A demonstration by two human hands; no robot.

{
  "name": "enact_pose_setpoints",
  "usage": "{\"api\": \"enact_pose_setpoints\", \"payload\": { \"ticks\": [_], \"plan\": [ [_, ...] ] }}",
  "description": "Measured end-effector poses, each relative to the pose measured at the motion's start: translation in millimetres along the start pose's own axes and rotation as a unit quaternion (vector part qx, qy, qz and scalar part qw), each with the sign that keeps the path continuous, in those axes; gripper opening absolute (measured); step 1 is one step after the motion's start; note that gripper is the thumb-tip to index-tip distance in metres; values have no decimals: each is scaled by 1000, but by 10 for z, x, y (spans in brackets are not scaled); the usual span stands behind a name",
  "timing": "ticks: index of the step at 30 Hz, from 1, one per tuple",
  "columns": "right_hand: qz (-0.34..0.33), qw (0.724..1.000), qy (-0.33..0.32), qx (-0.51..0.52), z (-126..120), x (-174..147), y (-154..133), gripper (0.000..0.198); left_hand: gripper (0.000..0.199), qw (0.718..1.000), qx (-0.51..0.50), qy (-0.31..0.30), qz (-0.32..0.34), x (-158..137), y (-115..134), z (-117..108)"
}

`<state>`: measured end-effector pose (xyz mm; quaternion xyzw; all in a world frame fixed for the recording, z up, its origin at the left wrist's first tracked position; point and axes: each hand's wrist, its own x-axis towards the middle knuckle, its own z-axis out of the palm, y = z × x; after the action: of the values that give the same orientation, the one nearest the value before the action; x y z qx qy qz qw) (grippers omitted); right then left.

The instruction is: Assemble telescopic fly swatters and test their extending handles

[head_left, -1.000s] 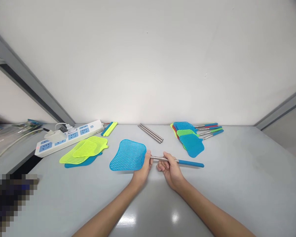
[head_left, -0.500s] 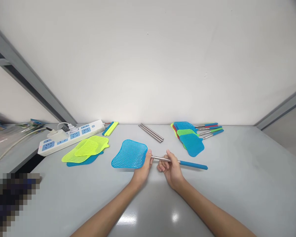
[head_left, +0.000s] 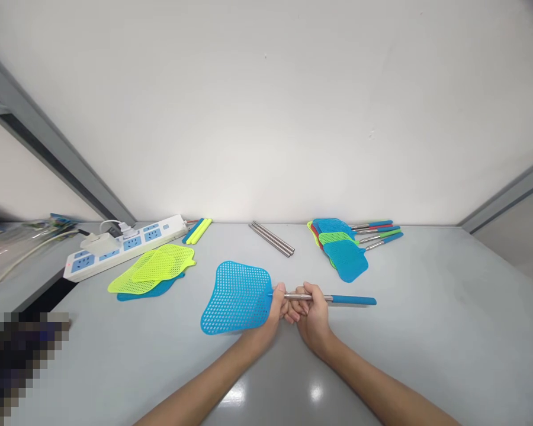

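Both my hands grip one fly swatter (head_left: 240,296), held roughly level above the table. Its blue mesh head points left, and a metal rod runs right into a blue sleeve handle (head_left: 354,300). My left hand (head_left: 275,310) is closed where the head meets the rod, thumb on top. Close beside it, my right hand (head_left: 314,313) wraps the metal rod just short of the blue handle. The fingers of the two hands almost meet below the rod.
Loose yellow-green swatter heads (head_left: 153,269) overlap a blue swatter head (head_left: 160,289) at left. Behind them lie a white power strip (head_left: 128,245) and coloured handle sleeves (head_left: 198,231). Metal rods (head_left: 272,238) rest at the back centre. A pile of whole swatters (head_left: 346,257) lies back right.
The swatter has come lower and nearer, its mesh head tipped more towards the camera. My left hand has moved right, closing the gap to my right hand.
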<state>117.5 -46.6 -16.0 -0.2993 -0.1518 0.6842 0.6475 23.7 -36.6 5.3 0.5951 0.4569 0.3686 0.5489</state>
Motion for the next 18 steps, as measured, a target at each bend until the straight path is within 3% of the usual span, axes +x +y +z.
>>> {"api": "enact_pose_setpoints", "payload": {
  "ticks": [11,18],
  "plan": [
    [-10,995,-20,-94,-21,5,56,43,41,998,-67,-13,0,-34,11,34],
    [-1,987,-52,-154,-94,38,77,45,41,999,-44,-10,18,-54,35,6]
  ]
}}
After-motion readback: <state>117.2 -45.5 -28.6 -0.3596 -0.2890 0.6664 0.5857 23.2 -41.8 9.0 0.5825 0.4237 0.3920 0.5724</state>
